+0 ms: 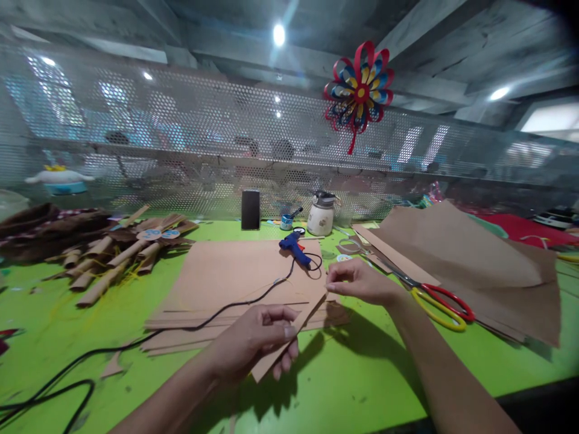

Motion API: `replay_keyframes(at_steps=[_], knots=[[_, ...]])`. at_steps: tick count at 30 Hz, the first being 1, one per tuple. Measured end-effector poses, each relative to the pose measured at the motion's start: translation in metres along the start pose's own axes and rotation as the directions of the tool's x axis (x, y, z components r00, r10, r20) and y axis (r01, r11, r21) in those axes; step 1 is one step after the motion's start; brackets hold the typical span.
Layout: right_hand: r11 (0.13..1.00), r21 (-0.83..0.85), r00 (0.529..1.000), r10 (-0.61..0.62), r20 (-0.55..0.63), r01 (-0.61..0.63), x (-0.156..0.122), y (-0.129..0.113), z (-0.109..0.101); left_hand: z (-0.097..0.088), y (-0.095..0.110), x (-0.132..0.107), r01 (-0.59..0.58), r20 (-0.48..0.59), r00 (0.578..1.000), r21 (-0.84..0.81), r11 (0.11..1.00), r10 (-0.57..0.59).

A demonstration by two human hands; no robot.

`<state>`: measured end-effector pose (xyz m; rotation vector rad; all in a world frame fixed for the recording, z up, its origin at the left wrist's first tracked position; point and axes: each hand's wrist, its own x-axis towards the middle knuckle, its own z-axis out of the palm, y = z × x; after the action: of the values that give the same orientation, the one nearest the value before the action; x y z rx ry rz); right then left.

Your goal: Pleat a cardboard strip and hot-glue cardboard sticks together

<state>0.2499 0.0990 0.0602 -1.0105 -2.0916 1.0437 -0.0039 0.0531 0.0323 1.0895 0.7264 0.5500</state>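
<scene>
A narrow strip of brown paper [309, 311] slants between my two hands above the green table. My left hand [265, 337] is closed round its lower part, thumb on top and fingers beneath. At the upper end, my right hand [355, 281] pinches the strip between thumb and fingertips. Behind the hands lies a stack of brown paper sheets [239, 268]. On the stack's far right corner rests a blue glue gun [296, 250], its black cord [226, 307] running across the sheets toward the lower left.
Scissors [443, 304] with red and yellow handles lie right of my right forearm, beside large brown sheets [456, 253]. Rolled paper tubes [115, 265] are heaped at left. A white jar [321, 216] and a dark phone [250, 210] stand before the perforated metal screen [203, 132].
</scene>
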Motion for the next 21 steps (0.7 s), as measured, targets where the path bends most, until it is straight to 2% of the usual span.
replay_keyframes(at_steps=[5, 11, 13, 16, 19, 21], knots=[[0.993, 0.1, 0.996, 0.054, 0.07, -0.061, 0.005, 0.009, 0.004, 0.0, 0.0, -0.001, -0.002, -0.017, 1.0, -0.05, 0.999, 0.001], [0.987, 0.097, 0.991, 0.126, 0.051, -0.13, 0.008, 0.023, 0.002, -0.002, 0.0, 0.0, -0.022, -0.059, 0.998, -0.105, 0.994, 0.016], [0.985, 0.078, 0.988, 0.156, -0.004, -0.155, 0.011, 0.029, 0.0, -0.002, 0.002, -0.001, -0.019, -0.08, 0.997, -0.114, 0.993, 0.01], [0.981, 0.041, 0.966, 0.194, -0.171, -0.19, 0.014, 0.031, 0.0, -0.001, 0.004, -0.001, -0.017, -0.111, 0.994, -0.131, 0.991, 0.002], [0.973, 0.036, 0.918, 0.226, -0.327, -0.227, 0.014, 0.022, 0.003, 0.0, 0.004, -0.001, -0.052, -0.144, 0.989, -0.154, 0.987, 0.03], [0.968, 0.084, 0.902, 0.25, -0.353, -0.235, 0.013, 0.011, 0.01, 0.0, 0.003, 0.0, -0.089, -0.168, 0.984, -0.17, 0.981, 0.061]])
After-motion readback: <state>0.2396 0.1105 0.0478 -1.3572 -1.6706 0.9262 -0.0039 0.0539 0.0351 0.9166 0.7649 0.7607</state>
